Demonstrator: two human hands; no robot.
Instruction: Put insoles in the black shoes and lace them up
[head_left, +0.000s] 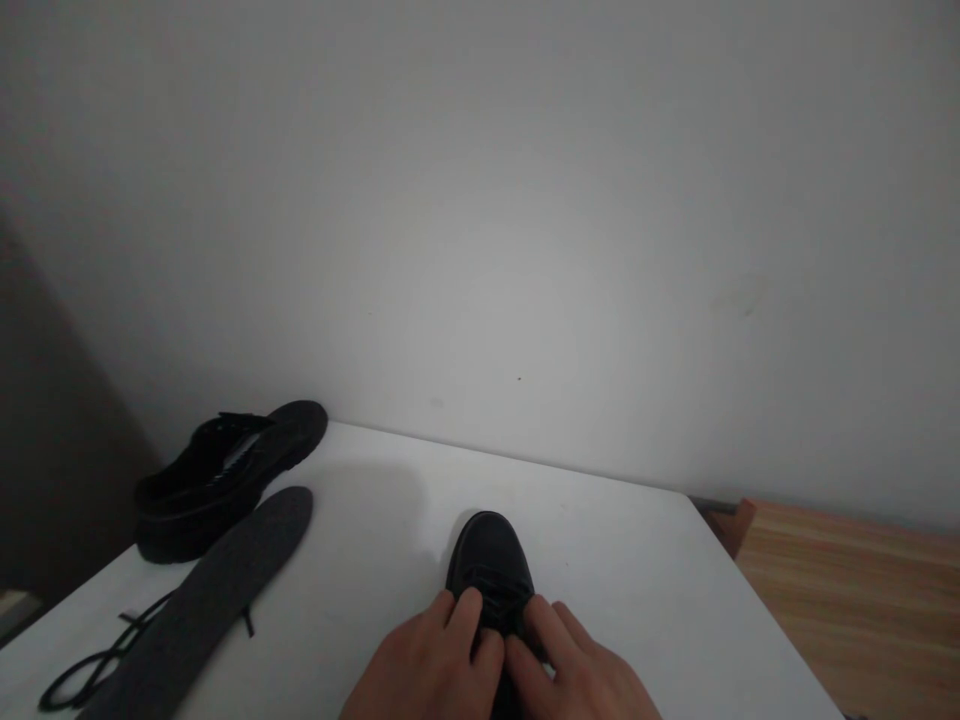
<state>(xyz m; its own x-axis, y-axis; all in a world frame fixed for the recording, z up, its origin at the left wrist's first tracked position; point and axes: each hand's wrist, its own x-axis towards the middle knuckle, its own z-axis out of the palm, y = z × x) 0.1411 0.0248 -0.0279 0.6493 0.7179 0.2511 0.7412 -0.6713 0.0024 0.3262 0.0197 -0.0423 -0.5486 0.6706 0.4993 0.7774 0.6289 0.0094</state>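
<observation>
A black lace-up shoe (491,540) points away from me on the white table, its toe at the far end. My left hand (435,660) grips the left side of its lacing with curled fingers. On the right side of the laces (495,590), my right hand (581,665) closes in the same way. Both thumbs meet over the middle of the shoe. What exactly lies between the fingertips is hidden, and the heel is covered or out of frame.
At the left stands another black shoe (195,500), near the wall. A dark grey insole (225,580) lies beside it, over a loose black shoelace (82,675). The white table (637,560) meets a pale wall (525,250); a wooden surface (847,590) is at right.
</observation>
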